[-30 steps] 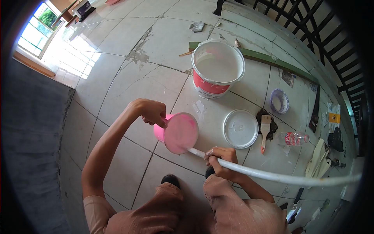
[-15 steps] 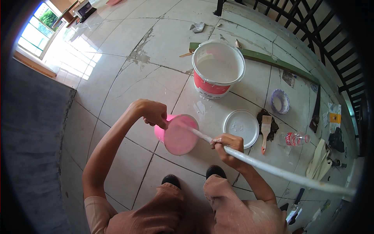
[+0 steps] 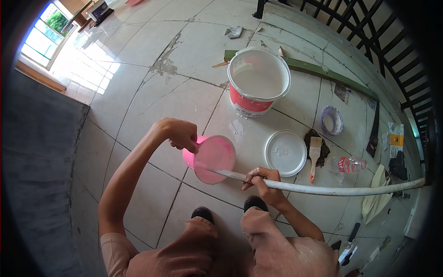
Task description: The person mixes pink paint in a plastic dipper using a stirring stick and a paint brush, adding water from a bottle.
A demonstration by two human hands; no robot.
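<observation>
My left hand [image 3: 181, 135] pinches the rim of a pink bucket [image 3: 188, 159], which is tilted with its mouth toward the right. Inside is a pale liquid, and the end of a long white pole [image 3: 318, 189] dips into it. Around that pole, a short way from the bucket, my right hand [image 3: 264, 182] is closed. The pole runs off to the right, and its lower tip is hidden in the liquid. Beyond the bucket stands a larger white paint bucket [image 3: 253, 102] with a red band, holding white paint. Its white lid [image 3: 286, 153] lies flat near my right hand.
Right of the lid are a paintbrush [image 3: 314, 154] on a dark rag, a purple-rimmed bowl [image 3: 332, 121] and a plastic bottle [image 3: 349, 165]. A green bar [image 3: 323, 73] lies behind the paint bucket. Black railings [image 3: 392, 51] stand at the upper right, a grey wall [image 3: 41, 175] at left.
My right hand has shifted slightly left and down. The pole's dipped end has moved toward the bucket's near side, and its far end has swung upward. My left hand and the pink bucket stay put.
</observation>
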